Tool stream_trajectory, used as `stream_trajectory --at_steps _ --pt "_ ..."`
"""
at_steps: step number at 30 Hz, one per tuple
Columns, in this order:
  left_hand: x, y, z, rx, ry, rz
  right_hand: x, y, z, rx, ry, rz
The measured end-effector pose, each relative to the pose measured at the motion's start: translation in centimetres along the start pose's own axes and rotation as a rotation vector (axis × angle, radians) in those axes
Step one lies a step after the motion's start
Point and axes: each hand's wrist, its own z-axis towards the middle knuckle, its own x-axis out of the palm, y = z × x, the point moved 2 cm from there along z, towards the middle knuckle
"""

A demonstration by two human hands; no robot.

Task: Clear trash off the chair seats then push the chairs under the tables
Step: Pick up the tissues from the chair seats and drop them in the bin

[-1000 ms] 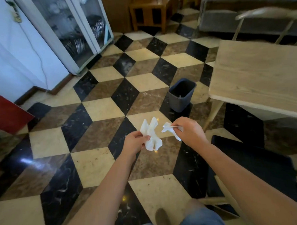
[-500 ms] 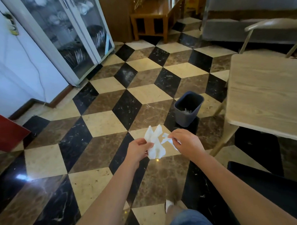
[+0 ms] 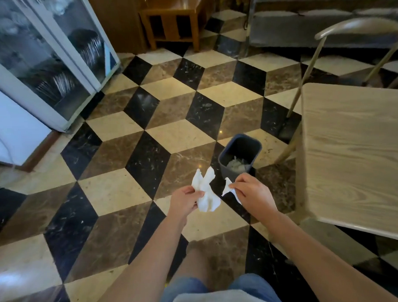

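My left hand (image 3: 185, 200) grips a crumpled white tissue (image 3: 206, 191) that sticks up above the fingers. My right hand (image 3: 251, 194) pinches a smaller white tissue scrap (image 3: 227, 187). Both hands are held out in front of me, a little short of a small dark trash bin (image 3: 240, 154) standing on the floor with white paper inside. A light wooden table (image 3: 356, 159) is at the right. Behind its far corner stands a chair (image 3: 356, 28) with a curved wooden back.
The floor is black, cream and brown cube-pattern tile. A white glass-door cabinet (image 3: 48, 59) with dishes stands at the left. A brown wooden table (image 3: 177, 13) and a grey bench (image 3: 320, 22) are at the back. My leg in blue shorts (image 3: 221, 290) shows below.
I have stepped closer to the bin, which now sits just beyond my hands, with its contents visible. The black chair seat at the lower right has dropped out of view. Both hands still hold tissues.
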Motion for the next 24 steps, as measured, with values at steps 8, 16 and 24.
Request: stream_trajectory --at_steps 8,16,24 --pt "6.2 -8.4 14.3 0.008 0.179 0.140 1.1 -6.9 12.5 0.268 -0.053 0.024" --pt "12.2 -14.9 28.5 -0.093 0.216 0.326 2.1 -13.8 23.9 0.529 -0.100 0.068" --pt "19.0 -11.2 41.1 -0.146 0.234 0.467 10.8 -24.7 29.7 0.658 -0.024 0.152"
